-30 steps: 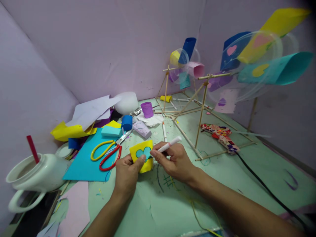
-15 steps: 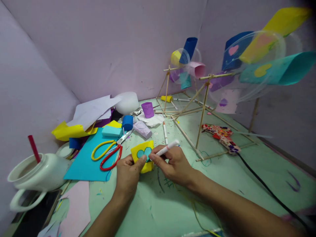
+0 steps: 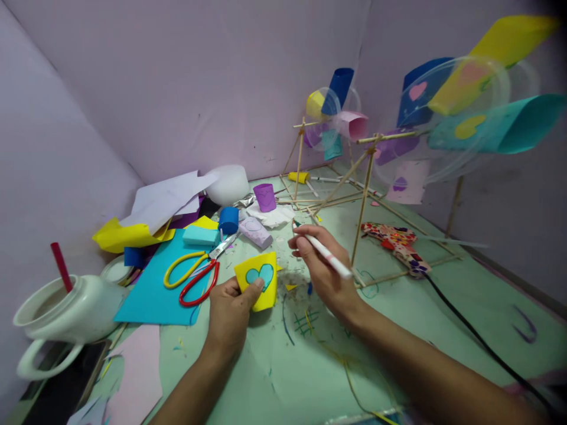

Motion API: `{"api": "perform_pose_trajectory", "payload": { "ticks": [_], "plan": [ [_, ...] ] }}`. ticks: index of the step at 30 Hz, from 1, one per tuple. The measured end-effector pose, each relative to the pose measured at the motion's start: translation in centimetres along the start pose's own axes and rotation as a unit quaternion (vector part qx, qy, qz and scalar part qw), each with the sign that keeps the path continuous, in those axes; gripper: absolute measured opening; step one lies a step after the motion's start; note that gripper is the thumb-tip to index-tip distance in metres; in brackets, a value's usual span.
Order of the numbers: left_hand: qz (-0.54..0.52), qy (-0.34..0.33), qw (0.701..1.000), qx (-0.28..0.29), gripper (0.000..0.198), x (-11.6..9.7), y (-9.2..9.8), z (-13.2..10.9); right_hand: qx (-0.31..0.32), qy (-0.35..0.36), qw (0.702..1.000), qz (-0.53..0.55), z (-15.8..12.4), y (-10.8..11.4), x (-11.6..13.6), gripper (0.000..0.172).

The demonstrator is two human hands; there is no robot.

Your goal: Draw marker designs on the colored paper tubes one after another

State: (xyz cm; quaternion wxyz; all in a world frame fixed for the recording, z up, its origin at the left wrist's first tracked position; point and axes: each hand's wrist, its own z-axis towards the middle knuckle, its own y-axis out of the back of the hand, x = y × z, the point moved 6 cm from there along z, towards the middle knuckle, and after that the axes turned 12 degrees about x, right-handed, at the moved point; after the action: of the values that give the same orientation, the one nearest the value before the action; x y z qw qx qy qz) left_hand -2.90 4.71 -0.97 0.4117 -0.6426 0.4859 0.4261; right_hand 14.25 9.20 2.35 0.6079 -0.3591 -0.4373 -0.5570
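Observation:
My left hand (image 3: 233, 310) grips a yellow paper piece (image 3: 269, 299), thumb over its front. On that piece sits a teal heart (image 3: 266, 275) with a dark drawn outline. My right hand (image 3: 325, 265) holds a white marker (image 3: 328, 255), its dark green tip pointing up and left, apart from the paper. Left of my left hand lie scissors (image 3: 195, 280) with one yellow and one red handle, partly on a blue sheet (image 3: 155, 295). Beyond the hands are a lilac paper tube (image 3: 256, 232), a purple tube (image 3: 265, 198) and a blue roll (image 3: 228, 219).
Two stick frames (image 3: 367, 200) carry pinwheels with coloured paper blades (image 3: 496, 127) at the right. A patterned glue gun (image 3: 398, 245) with a black cord lies beneath. A white pot (image 3: 75, 313) stands at the left, near stacked paper (image 3: 163, 198) and a pink sheet (image 3: 137, 372).
My right hand has moved up and right, away from the yellow paper, taking the marker with it. The teal heart now shows more fully. My left hand stays in place.

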Motion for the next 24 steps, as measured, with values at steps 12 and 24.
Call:
{"api": "perform_pose_trajectory", "payload": {
  "ticks": [12, 24],
  "plan": [
    [0.019, -0.018, 0.998, 0.065, 0.029, 0.8, -0.7, 0.0, 0.187, -0.131, 0.965, 0.131, -0.7, -3.4, -3.3, 0.039],
    [0.116, -0.024, 0.981, 0.155, 0.028, -1.5, -0.5, 0.6, 0.215, -0.123, 0.967, 0.064, -0.9, -3.5, -3.0, 0.037]
  ]
}}
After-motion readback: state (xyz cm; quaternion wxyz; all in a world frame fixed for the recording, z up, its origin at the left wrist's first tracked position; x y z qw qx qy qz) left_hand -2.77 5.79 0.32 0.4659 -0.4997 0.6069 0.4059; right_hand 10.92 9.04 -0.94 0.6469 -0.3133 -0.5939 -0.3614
